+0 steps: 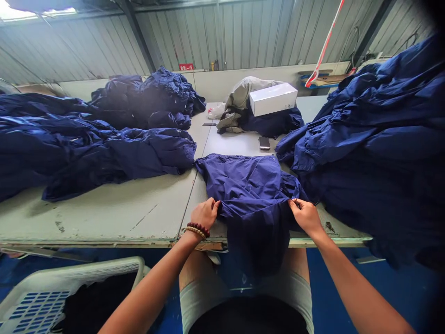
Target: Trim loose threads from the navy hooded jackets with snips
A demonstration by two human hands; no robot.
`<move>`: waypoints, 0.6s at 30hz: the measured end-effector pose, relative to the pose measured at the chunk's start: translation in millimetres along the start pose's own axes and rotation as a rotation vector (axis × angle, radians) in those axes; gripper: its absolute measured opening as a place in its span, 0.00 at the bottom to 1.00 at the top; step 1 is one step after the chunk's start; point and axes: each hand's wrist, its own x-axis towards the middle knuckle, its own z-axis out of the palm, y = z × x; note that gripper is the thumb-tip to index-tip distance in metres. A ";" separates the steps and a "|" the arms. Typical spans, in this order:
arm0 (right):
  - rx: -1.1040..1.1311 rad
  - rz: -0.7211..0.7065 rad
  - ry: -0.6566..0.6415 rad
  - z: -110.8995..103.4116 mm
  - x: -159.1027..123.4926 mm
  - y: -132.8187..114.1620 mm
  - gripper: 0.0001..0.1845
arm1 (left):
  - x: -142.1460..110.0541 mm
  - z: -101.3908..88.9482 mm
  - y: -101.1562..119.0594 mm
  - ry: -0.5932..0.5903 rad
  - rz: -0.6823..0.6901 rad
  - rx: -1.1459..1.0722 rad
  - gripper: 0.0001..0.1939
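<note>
A navy blue garment (248, 195) lies spread on the grey table (114, 208) in front of me, its lower part hanging over the front edge onto my lap. My left hand (205, 213), with bead bracelets on the wrist, is closed, pinching the garment's left edge. My right hand (304, 214) is closed on the garment's right edge. Both hands sit just above the table's front edge.
Piles of navy garments lie at the left (86, 148), the back (153, 99) and the right (375, 139). A white box (273, 98) rests on grey and navy cloth at the back. A phone (264, 142) lies behind the garment. A white plastic basket (52, 292) stands at lower left.
</note>
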 end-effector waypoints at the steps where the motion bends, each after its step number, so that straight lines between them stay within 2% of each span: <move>1: 0.011 0.016 -0.002 3.5 0.8 6.1 0.30 | 0.5 4.5 1.1 0.006 -0.009 0.003 0.23; 4: 0.060 0.067 -0.002 6.0 1.0 21.3 0.31 | 3.9 11.3 2.6 0.005 -0.030 -0.047 0.32; 6: 0.103 0.097 0.000 3.3 -0.7 28.3 0.30 | 7.5 13.7 1.4 -0.045 -0.023 -0.138 0.36; 8: 0.156 0.126 -0.007 -0.4 -3.4 33.6 0.30 | 10.5 17.8 -1.1 -0.117 0.023 -0.246 0.34; 11: 0.253 0.175 -0.045 -4.4 -7.5 39.5 0.29 | 11.0 29.1 -5.0 -0.181 0.168 -0.378 0.22; 12: 0.284 0.192 -0.059 -5.1 -8.5 40.8 0.30 | 10.4 33.8 -5.7 -0.190 0.247 -0.392 0.26; 15: 0.370 0.241 -0.087 -5.7 -10.4 41.2 0.31 | 10.5 46.5 -2.8 -0.117 0.445 -0.252 0.41; 18: 0.444 0.268 -0.098 -5.5 -14.4 33.7 0.34 | 21.1 52.4 7.9 0.062 0.431 -0.041 0.45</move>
